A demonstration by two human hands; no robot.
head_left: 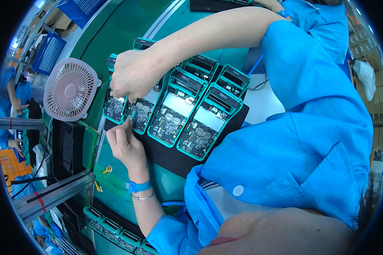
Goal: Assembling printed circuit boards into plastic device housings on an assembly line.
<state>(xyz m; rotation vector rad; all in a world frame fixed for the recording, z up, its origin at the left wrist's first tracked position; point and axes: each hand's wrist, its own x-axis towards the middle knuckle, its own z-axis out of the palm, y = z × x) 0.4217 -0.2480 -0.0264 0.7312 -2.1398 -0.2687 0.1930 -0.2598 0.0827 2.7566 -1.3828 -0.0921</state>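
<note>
Teal-framed electronic units with bare circuit boards stand in rows on a black mat (pixel 170 158). My left hand (pixel 125 144), wearing a blue wrist strap (pixel 139 186), pinches its fingertips together at the lower edge of one unit (pixel 140 115). A small green bit shows by those fingertips; whether they hold it is unclear. Over the upper part of the same unit and its left neighbour (pixel 115 109), my right hand (pixel 134 74) is curled closed, fingers pointing down. Whatever it grips is hidden beneath it. Two more units, a middle one (pixel 171 117) and a right one (pixel 202 129), lie uncovered.
A pink fan (pixel 71 89) stands left of the units, above a black bin (pixel 68 144) and a metal rail (pixel 55 197). Yellow clips (pixel 108 169) lie on the green bench. More units (pixel 110 229) line the lower left. Another person's sleeve (pixel 319 25) shows at upper right.
</note>
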